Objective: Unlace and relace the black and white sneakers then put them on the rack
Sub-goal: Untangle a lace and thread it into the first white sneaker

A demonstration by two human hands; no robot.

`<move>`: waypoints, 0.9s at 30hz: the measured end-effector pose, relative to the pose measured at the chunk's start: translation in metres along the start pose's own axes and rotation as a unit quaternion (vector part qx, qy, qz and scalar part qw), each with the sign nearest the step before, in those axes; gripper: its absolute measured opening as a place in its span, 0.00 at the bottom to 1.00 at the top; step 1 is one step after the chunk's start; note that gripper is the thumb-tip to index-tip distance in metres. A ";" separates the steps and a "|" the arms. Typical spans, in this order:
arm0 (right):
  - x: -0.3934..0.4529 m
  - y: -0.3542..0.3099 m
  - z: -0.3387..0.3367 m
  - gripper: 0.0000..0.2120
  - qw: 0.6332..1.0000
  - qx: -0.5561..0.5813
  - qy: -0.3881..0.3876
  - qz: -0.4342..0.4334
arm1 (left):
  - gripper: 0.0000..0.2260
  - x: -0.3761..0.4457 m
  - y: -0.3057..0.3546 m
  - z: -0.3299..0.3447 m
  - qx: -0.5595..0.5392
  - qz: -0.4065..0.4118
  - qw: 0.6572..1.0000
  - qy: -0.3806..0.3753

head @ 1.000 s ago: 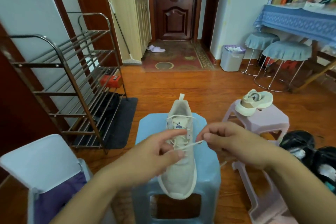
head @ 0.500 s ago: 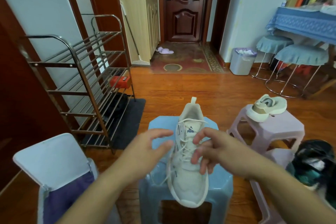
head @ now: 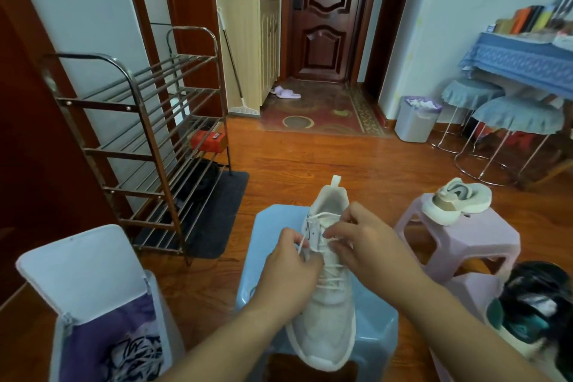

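White sneaker point(head: 325, 316) lying on a light blue stool point(head: 376, 319), toe toward the viewer, heel tab pointing away. Both hands meeting over the laced upper part. Left hand point(head: 290, 276) on the shoe's left side, fingers curled, pinching a strand of white lace point(head: 302, 246) that rises between thumb and forefinger. Right hand point(head: 362, 245) coming in from the right, knuckles up, fingers bent down onto the laces near the tongue; fingertips hidden among the laces, apparently pinching a strand, though exact hold hard to tell. Both forearms reaching in from the bottom edge, converging on the shoe. Hands just beside each other, nearly touching.

Toe overhanging the stool's near edge. Bare blue seat showing on either side of the shoe.

Second pale sneaker point(head: 455, 200) resting on a lilac stool point(head: 474, 242) just to the right, well apart from the hands. Dark shoes point(head: 536, 310) low at the right edge, blurred. Metal shoe rack point(head: 145, 146) standing to the left against the wall, a red box point(head: 208, 141) on one of its lower shelves and a dark mat point(head: 217, 214) under it. White open-lidded bin point(head: 93, 304) at near left, beside the left forearm. Open wooden floor point(head: 310, 161) between the blue stool and the rack, and beyond toward a dark wooden door point(head: 324, 15).
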State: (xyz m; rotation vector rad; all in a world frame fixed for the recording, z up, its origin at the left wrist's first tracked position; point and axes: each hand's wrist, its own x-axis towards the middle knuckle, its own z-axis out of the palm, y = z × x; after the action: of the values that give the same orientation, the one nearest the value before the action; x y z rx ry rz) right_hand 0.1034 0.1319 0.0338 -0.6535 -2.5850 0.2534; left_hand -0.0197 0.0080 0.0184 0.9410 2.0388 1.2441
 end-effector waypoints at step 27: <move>0.024 0.003 -0.001 0.05 0.998 -0.017 -0.028 0.061 | 0.10 0.017 -0.002 0.007 0.038 -0.034 0.999 0.000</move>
State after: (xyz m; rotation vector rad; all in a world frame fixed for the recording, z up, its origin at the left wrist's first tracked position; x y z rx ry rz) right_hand 0.0861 0.1465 0.0438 -0.8298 -2.6098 0.2720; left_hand -0.0252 0.0247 0.0124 0.8981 2.1135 1.1393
